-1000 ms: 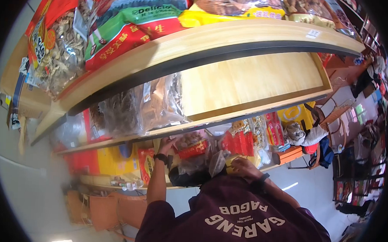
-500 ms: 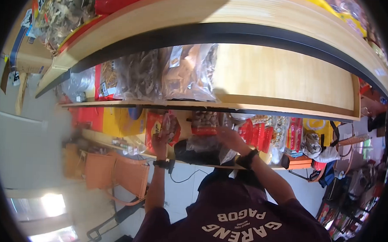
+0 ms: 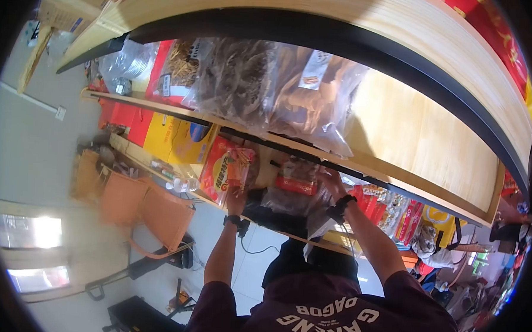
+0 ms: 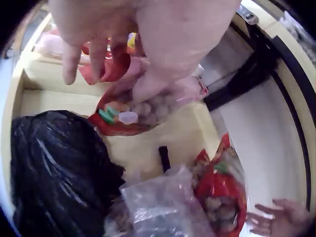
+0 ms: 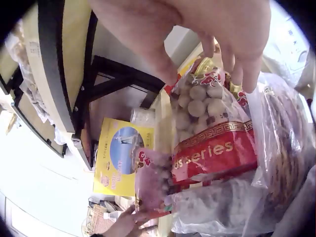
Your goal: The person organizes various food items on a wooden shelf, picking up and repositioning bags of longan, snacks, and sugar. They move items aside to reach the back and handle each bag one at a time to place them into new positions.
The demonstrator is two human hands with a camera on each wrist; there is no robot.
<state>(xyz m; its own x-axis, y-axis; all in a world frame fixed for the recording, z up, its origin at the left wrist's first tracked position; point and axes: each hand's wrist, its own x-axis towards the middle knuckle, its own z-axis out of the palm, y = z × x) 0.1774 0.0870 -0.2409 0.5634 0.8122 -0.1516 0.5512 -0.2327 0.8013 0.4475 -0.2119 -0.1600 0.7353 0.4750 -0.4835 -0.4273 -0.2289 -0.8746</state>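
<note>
My left hand (image 3: 236,199) touches a red and clear bag (image 4: 148,111) of round brown pieces, its thumb laid over the plastic and its fingers apart. Behind that bag stands a red packet (image 3: 215,175) with a yellow oval. My right hand (image 5: 207,39) is spread over the top of another red and clear bag (image 5: 212,133) of round tan pieces, marked "series". The thumb is at one side of it, the fingers at the other. Beside it stands a clear bag (image 5: 281,143) of long brown strands. A black plastic bag (image 4: 59,173) lies in the wooden tray nearby.
Above the hands runs a wooden shelf (image 3: 434,132) edged in black, holding clear bags of dried goods (image 3: 234,81). A yellow box (image 5: 123,158) stands past the left hand. More red packets (image 3: 371,203) fill the right side. An orange chair (image 3: 163,215) is at the left.
The left hand has moved left from the middle bag to the bag by the red packet. The right hand has risen from near the chest to the middle bag. The head view has shifted.
</note>
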